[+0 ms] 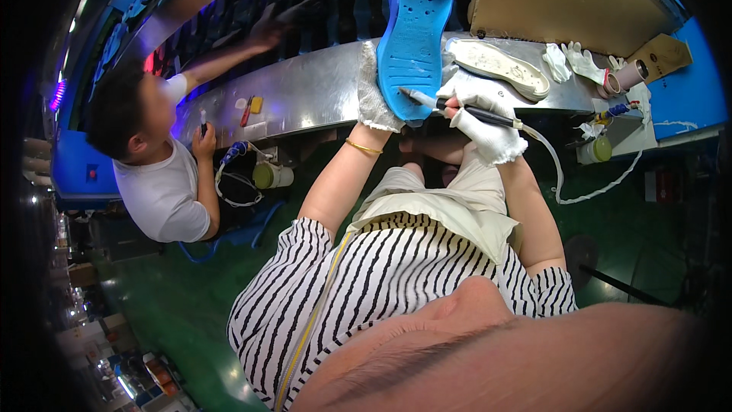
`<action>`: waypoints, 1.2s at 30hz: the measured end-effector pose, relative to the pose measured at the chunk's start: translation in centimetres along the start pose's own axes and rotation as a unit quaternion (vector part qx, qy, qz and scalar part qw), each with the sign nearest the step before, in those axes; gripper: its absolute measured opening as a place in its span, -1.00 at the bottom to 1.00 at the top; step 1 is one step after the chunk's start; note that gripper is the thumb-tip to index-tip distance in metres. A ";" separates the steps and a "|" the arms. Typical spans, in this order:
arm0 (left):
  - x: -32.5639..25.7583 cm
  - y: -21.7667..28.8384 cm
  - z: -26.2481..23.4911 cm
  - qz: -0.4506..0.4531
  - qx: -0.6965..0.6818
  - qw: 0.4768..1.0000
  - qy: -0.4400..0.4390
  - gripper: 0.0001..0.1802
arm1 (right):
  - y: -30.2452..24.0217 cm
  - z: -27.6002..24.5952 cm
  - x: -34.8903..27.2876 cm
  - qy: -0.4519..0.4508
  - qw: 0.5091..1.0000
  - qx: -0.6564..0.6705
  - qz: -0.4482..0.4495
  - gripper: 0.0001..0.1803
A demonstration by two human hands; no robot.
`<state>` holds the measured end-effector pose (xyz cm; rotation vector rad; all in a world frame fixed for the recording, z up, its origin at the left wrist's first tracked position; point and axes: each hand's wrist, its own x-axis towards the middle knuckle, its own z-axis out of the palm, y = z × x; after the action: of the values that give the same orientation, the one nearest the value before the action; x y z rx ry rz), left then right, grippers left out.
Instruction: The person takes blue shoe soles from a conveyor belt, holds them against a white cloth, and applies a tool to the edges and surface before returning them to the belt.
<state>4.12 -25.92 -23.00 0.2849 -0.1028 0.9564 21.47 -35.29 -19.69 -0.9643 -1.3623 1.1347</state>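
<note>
At the tabletop's [305,95] near edge, our left hand [374,95] clasps the blue sole [418,27]; our right hand [488,122] holds a brush [424,100] at its near end. Rightward lie a white sole [499,67] and gloves [585,65]; along the far edge stands a carton [564,0], its marks unreadably small.

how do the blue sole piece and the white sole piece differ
The blue sole piece is held in the gloved left hand; the white sole piece lies on the metal bench.
The blue sole piece points away from the person; the white sole piece slants down to the right.
The blue sole piece looks larger in view than the white sole piece.
Both have a long, rounded outline.
</note>
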 end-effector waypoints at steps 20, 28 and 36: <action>2.8 2.3 3.8 -0.198 0.254 0.933 0.162 -0.39 | -0.9 -0.5 1.7 -0.128 0.981 -0.131 -0.063 -0.87; 3.4 1.2 4.9 -0.311 0.324 0.878 0.170 -0.48 | -2.6 -3.2 2.6 -0.127 0.990 -0.041 0.052 -0.86; 3.5 1.7 3.5 -0.369 0.269 0.878 0.142 -0.34 | -2.6 -5.4 2.1 -0.115 0.990 -0.077 0.033 -0.84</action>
<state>4.88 -23.23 -18.56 0.6382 0.5258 0.2309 26.70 -33.26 -16.76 -1.0175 -1.6336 1.2335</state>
